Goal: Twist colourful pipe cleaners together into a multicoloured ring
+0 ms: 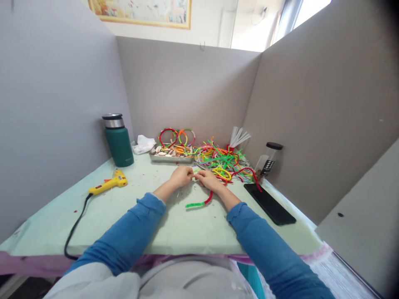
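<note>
My left hand and my right hand meet just above the middle of the table, fingertips pinched close together. Between them shows a small pale-green bit of pipe cleaner. A red and green pipe cleaner comes out from under my right hand and curves left over the tabletop, its green end toward me. Whether it is one piece with the bit in my fingers is hidden. Right beyond my right hand lies a tangled heap of coloured pipe cleaners, with a yellow coil nearest.
A metal tray of shells stands at the back, with pipe-cleaner rings behind it. On the left are a green bottle, a tissue and a corded yellow glue gun. A black phone and clear bottle are right.
</note>
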`<state>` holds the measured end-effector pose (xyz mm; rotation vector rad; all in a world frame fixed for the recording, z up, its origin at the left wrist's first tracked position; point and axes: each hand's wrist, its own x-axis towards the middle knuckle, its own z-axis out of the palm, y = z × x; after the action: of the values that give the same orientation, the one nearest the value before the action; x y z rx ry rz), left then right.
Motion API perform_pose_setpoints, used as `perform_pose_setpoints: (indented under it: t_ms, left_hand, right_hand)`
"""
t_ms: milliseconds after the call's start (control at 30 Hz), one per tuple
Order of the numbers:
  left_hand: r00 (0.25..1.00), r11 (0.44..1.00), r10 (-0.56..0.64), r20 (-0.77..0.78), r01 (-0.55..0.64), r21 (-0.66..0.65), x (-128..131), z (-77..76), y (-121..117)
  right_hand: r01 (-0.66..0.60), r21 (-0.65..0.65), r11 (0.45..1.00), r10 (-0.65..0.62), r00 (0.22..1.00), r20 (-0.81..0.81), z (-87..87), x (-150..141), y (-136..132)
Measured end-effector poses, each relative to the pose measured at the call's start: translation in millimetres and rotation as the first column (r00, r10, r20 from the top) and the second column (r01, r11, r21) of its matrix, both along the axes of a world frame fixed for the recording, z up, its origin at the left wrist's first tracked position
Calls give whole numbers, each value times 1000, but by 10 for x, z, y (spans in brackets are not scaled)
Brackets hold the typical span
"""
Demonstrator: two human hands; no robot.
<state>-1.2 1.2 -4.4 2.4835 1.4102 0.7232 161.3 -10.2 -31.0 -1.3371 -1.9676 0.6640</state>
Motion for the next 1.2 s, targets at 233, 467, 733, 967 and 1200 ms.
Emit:
perform_pose_setpoints:
  t_ms: [233, 467, 733, 967, 1200]
  left_hand:
    - [996, 997, 72, -60, -72, 1, 25, 35, -68]
    - [988, 994, 30, -149, -14, 111, 2, 24, -83]
    - [982, 993, 63, -179, -43, 113, 14, 4, -81]
    - [983, 987, 135, -125, -122, 106, 17, -28, -27]
    - [998, 995, 56, 37, -53, -86, -4, -78, 56]
  right_hand:
    - [22, -14, 1000, -22, 1000, 1, 31, -5, -8]
    - [24, -25, 999, -24, 1000, -9, 22, -6, -2]
    - [22, -32, 999, -23, 1000, -16, 0, -4, 10]
    - [31, -12, 999, -31, 999, -23, -19, -5, 25]
    - [36, -36, 999, -39, 995, -90, -41, -3, 25]
